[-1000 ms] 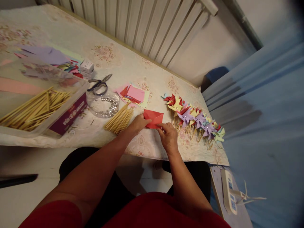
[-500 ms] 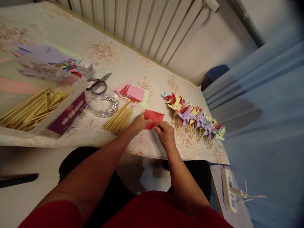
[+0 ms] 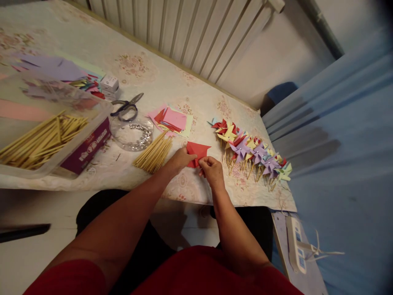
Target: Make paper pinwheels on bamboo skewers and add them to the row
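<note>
A piece of red paper (image 3: 198, 149) lies between my two hands near the table's front edge. My left hand (image 3: 181, 159) grips its left side, the thumb pressed on top. With fingers pinched, my right hand (image 3: 211, 169) holds the paper's lower right corner, which looks bent inward. Just left of my left hand lies a bundle of thin wooden sticks (image 3: 154, 155). Behind the red paper rests a stack of coloured paper squares (image 3: 175, 119). To the right of my right hand, finished paper pinwheels (image 3: 242, 149) on sticks lie in a row.
A clear plastic box (image 3: 102, 112) with more sticks stands at the left. Beside it are scissors (image 3: 126, 108), a round clear dish (image 3: 132, 135) of small shiny pins and small white boxes (image 3: 109, 84). A power strip (image 3: 297, 246) sits at the lower right, near a blue curtain (image 3: 346, 172).
My right hand has shifted slightly, its fingers curling in more at the red paper's lower right corner. My left hand stays in place on the paper.
</note>
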`<state>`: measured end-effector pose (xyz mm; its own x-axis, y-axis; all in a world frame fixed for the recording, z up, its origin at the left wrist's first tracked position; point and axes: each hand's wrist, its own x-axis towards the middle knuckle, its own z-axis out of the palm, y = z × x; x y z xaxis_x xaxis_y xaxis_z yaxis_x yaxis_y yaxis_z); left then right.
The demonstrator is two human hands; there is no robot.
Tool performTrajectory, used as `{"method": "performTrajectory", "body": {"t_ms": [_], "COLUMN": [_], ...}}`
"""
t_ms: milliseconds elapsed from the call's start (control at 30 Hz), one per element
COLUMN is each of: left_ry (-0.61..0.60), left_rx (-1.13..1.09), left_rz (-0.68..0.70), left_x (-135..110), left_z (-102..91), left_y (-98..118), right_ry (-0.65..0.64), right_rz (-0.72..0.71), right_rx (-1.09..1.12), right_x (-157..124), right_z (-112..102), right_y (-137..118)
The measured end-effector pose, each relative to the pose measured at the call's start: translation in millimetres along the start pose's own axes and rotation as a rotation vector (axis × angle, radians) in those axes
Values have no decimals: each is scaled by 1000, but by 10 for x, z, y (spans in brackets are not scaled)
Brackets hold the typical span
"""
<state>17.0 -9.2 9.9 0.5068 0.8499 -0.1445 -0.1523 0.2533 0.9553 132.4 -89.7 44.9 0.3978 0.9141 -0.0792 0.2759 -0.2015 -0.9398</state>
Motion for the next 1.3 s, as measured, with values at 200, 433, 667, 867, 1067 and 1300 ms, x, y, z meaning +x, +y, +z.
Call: {"method": "performTrajectory", "body": {"t_ms": [200, 433, 667, 867, 1067, 1300], "left_ry": [14, 25, 30, 57, 89, 78], "left_rx": [42, -37, -70, -49, -19, -49], "left_rz": [-21, -81, -82, -92, -74, -92], "left_x": [2, -59, -68, -61, -53, -96], "left_z": [-4, 29, 46, 44, 38, 57], "left_y": [13, 120, 140, 140, 120, 203], "right_ry": [-36, 58, 156, 148, 108, 93], "right_rz": [17, 58, 54, 11, 72, 97], "right_rx": [31, 51, -64, -90, 10, 7], "right_x": [-11, 19, 98, 108, 76, 71], "right_z": [-17, 35, 78, 69, 66, 74], "right_y": [5, -3, 126, 139, 41, 15]}}
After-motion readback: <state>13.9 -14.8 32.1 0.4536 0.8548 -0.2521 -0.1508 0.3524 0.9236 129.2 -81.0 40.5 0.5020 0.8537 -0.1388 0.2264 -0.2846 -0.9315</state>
